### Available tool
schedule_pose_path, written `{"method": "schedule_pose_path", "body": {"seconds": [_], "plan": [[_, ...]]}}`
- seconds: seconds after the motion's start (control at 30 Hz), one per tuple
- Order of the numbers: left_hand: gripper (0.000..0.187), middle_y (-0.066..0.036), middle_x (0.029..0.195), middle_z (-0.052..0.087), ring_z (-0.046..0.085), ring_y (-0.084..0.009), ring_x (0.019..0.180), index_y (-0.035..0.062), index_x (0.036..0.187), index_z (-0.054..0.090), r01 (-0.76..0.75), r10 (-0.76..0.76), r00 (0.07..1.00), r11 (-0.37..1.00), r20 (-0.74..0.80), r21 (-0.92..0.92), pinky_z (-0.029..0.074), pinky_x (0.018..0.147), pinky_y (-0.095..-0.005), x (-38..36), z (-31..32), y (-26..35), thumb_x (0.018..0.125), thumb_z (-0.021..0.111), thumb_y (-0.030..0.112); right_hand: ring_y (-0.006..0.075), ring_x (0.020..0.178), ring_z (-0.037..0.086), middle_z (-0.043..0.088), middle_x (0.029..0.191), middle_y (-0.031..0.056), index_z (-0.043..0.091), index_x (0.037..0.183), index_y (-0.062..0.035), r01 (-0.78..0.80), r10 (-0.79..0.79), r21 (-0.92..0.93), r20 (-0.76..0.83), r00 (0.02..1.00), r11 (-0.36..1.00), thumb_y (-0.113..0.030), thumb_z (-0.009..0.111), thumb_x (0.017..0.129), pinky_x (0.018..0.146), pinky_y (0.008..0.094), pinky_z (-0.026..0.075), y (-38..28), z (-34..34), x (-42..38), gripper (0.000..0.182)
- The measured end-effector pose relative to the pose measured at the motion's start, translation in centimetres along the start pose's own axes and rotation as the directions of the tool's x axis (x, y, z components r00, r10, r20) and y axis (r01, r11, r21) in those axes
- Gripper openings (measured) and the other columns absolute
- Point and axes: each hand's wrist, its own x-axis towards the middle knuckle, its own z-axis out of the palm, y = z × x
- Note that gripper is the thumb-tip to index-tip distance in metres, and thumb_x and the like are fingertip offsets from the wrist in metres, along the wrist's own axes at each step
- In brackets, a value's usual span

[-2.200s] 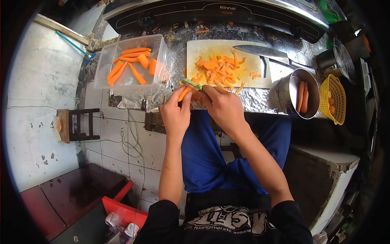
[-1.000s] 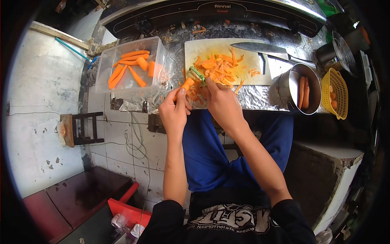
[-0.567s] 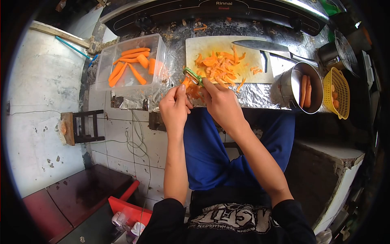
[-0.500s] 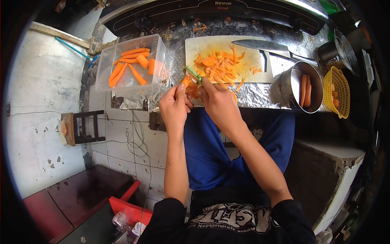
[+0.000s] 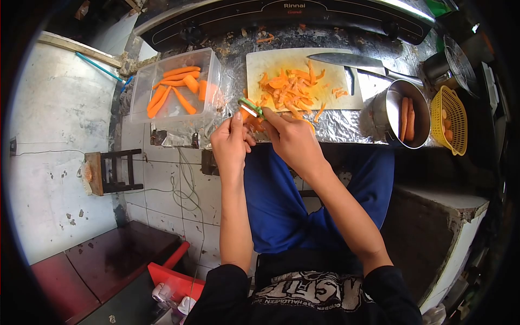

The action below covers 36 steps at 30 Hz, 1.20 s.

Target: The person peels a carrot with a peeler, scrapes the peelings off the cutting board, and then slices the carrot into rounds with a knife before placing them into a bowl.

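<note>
"As the head view takes in both hands, what is the left hand [image 5: 230, 143] doing?"

"It's clamped on a carrot [image 5: 245, 114], thumb along the top, just over the near edge of the desk [image 5: 341, 129]. Most of the carrot is hidden by the fingers; the far end pokes out."

"And the right hand [image 5: 295, 140]?"

"Closed around the green peeler [image 5: 252, 108], with the blade lying across that far end. Whether it's biting into the carrot, I can't tell."

"What's beyond the hands?"

"A pale cutting board [image 5: 257, 60], with a loose heap of orange peelings [image 5: 287, 89] in the middle. A big knife [image 5: 346, 59] lies over its far right corner, handle sticking out past the board."

"Anything to the left?"

"A clear plastic box [image 5: 214, 73], near the left hand but apart from it, with several smooth orange carrot pieces [image 5: 183, 101] in it."

"To the right?"

"A metal pot [image 5: 378, 116], tilted towards us in this view, with two carrots showing inside, and just beside it a yellow basket [image 5: 458, 119] holding some roundish orange things too small to make out. The black stove [image 5: 295, 19] runs along the back."
</note>
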Motion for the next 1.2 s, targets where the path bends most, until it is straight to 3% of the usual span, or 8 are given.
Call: {"method": "schedule_pose_path", "body": {"seconds": [0.2,0.33,0.4,0.53,0.7,0.83,1.0,1.2], "plan": [[0.036,0.001,0.058,0.047,0.051,-0.0092,0.044,-0.0056,0.088,0.064,0.016,-0.016,1.0,0.999,0.012,-0.036,0.034,0.037,-0.02,0.2,-0.2,-0.1,0.102,0.057,0.026,0.0378,0.069,0.066,0.064,0.077,0.0225,0.063,0.116,0.0008,-0.162,0.161,-0.048,-0.021,0.987,0.986,-0.007,0.064,0.089,0.059,0.0439,0.051,-0.5,0.4,0.9,0.028],[0.038,0.001,0.057,0.046,0.051,-0.0095,0.044,-0.0078,0.09,0.064,0.049,-0.049,0.999,0.998,0.0,-0.042,0.034,0.036,-0.0202,0.0,-0.2,0.0,0.102,0.056,0.027,0.0415,0.067,0.065,0.064,0.077,0.0224,0.059,0.119,0.0008,-0.081,0.083,0.024,-0.115,0.99,0.996,-0.012,0.06,0.093,0.06,0.0495,0.051,-0.2,0.6,-0.2,0.029],[0.039,0.001,0.057,0.045,0.051,-0.0094,0.043,-0.0082,0.091,0.064,0.044,-0.044,0.999,0.998,0.012,-0.053,0.034,0.036,-0.0202,0.2,-0.2,0.1,0.102,0.056,0.028,0.0374,0.066,0.066,0.065,0.077,0.0223,0.064,0.117,-0.0002,-0.028,0.03,0.015,-0.131,0.991,0.999,-0.007,0.065,0.089,0.058,0.0437,0.05,-0.4,0.4,-0.3,0.029],[0.039,0.001,0.057,0.046,0.051,-0.0095,0.043,-0.008,0.091,0.063,0.068,-0.066,0.997,0.996,0.027,-0.066,0.034,0.036,-0.0201,0.3,-0.3,0.3,0.103,0.056,0.028,0.0368,0.065,0.065,0.065,0.076,0.0215,0.064,0.117,0.0,0.004,-0.004,-0.007,-0.043,0.999,1.0,-0.008,0.066,0.089,0.058,0.0439,0.05,-0.6,-0.2,-0.1,0.029],[0.041,0.002,0.057,0.045,0.05,-0.0095,0.042,-0.0074,0.091,0.063,0.073,-0.071,0.997,0.994,0.028,-0.082,0.033,0.035,-0.0201,0.5,-0.6,0.0,0.103,0.055,0.03,0.0361,0.065,0.065,0.066,0.076,0.0203,0.065,0.117,-0.0008,-0.128,0.124,-0.048,-0.081,0.989,0.991,-0.008,0.066,0.089,0.059,0.0439,0.05,0.2,1.3,0.8,0.029],[0.041,0.002,0.056,0.045,0.05,-0.0094,0.042,-0.0068,0.09,0.062,0.092,-0.089,0.996,0.992,0.028,-0.087,0.033,0.035,-0.0202,0.5,-0.6,-0.1,0.103,0.055,0.031,0.0386,0.069,0.066,0.065,0.076,0.0214,0.062,0.117,-0.0013,-0.101,0.1,0.002,-0.071,0.992,0.995,-0.013,0.061,0.092,0.06,0.048,0.051,-0.2,0.6,0.0,0.027],[0.042,0.001,0.055,0.044,0.05,-0.0101,0.04,-0.0074,0.085,0.063,0.088,-0.086,0.996,0.992,0.021,-0.093,0.034,0.034,-0.0213,0.6,-0.5,0.1,0.104,0.053,0.03,0.0353,0.067,0.066,0.066,0.075,0.0192,0.065,0.117,0.0005,0.079,-0.079,-0.017,-0.015,0.997,0.997,-0.009,0.067,0.088,0.062,0.0423,0.052,-0.1,0.2,0.0,0.03],[0.041,0.001,0.055,0.045,0.051,-0.011,0.041,-0.0058,0.084,0.062,0.112,-0.109,0.993,0.986,0.033,-0.12,0.034,0.034,-0.0216,1.0,-0.8,-0.3,0.103,0.053,0.03,0.0368,0.067,0.066,0.066,0.073,0.0193,0.061,0.114,-0.0003,0.047,-0.047,-0.005,0.005,0.999,0.999,-0.014,0.062,0.091,0.06,0.0472,0.052,0.1,0.8,0.7,0.027]]}}
